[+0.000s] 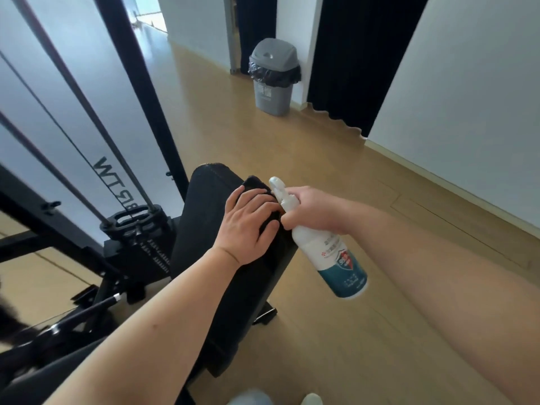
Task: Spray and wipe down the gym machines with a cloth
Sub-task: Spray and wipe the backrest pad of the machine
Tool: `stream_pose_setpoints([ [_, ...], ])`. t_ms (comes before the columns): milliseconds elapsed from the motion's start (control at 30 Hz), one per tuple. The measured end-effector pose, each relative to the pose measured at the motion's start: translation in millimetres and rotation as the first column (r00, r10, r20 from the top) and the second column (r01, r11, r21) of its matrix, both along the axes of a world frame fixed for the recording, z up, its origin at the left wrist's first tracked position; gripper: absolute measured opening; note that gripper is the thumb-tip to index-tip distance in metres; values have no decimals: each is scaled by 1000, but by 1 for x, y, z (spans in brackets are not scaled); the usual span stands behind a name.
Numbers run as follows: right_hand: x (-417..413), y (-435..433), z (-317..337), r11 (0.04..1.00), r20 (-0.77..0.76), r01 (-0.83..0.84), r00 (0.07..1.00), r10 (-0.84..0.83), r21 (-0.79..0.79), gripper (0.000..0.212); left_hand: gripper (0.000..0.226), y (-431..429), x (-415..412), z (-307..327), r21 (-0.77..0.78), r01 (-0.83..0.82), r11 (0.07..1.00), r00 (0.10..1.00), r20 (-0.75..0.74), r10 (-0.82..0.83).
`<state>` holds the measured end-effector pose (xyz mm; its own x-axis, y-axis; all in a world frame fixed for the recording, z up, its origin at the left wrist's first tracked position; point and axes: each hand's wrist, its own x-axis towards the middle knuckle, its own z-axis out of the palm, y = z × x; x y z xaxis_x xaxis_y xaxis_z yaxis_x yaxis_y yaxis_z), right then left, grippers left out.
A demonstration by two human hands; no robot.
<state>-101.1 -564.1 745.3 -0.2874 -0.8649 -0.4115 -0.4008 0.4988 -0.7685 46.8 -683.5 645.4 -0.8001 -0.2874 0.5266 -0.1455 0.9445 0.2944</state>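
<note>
Cloth (pixel 257 185) pressed beneath flat left hand (pixel 248 226) at far right edge of pad (pixel 204 229), right hand (pixel 315 209) clasping bottle (pixel 330 252) beside, nozzle angled over cloth.

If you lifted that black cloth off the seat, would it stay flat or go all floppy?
Probably floppy: the cloth looks bunched and rumpled under the left hand. Likely light too, since it lies thin on the pad. It may slide easily on that smooth pad.
</note>
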Motion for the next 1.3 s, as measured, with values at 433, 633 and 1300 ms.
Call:
stream_pose_setpoints([
  [433, -28, -105, 22, 927, -234, -231, 923, 304, 295, 40, 41, -107, -9, 3, -59, 18, 998, 1000, -1, -18],
  [633, -20, -140, 13, 894, -343, -197, 873, 347, 403, 91, 39, -158, -13, -1, -3, 9, 1000, 999, -53, -9],
  [1300, -21, -65, -16, 967, -383, 7, 919, 93, 253, 69, 43, -57, -16, 9, 285, -287, 915, 955, 12, 296],
])
